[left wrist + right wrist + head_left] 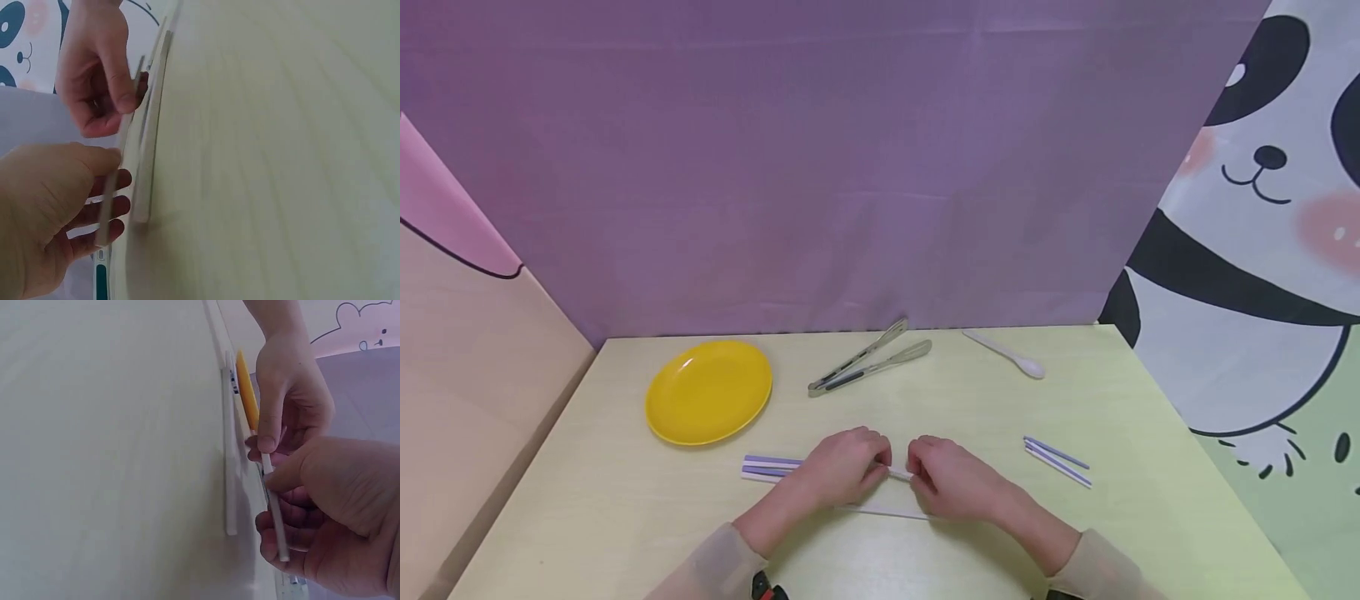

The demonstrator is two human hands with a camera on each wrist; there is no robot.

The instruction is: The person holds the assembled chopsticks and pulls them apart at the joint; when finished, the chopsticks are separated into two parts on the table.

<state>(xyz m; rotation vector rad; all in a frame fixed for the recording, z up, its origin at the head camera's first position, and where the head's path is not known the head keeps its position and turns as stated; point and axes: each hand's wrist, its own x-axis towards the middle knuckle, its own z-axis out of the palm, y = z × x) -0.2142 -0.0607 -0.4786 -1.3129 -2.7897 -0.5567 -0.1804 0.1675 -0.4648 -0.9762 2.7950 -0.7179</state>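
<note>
Both hands meet over the near middle of the table, pinching one slim white stick (899, 474) between thumbs and fingers. My left hand (848, 467) grips it on the left. On the right, my right hand (958, 481) holds it close by; in the right wrist view the stick (277, 519) runs along the curled fingers. Another white stick (887, 512) lies on the table just in front of the hands. Several purple and white sticks (767, 468) lie by the left hand, partly hidden by it. More short purple and white sticks (1058, 462) lie right of the right hand.
A yellow plate (709, 393) sits at the back left of the table (1150, 517). Metal tongs (868, 360) lie spread at the back middle, with a pale spoon (1006, 353) to their right. A purple curtain-like backdrop (850, 167) rises behind the table.
</note>
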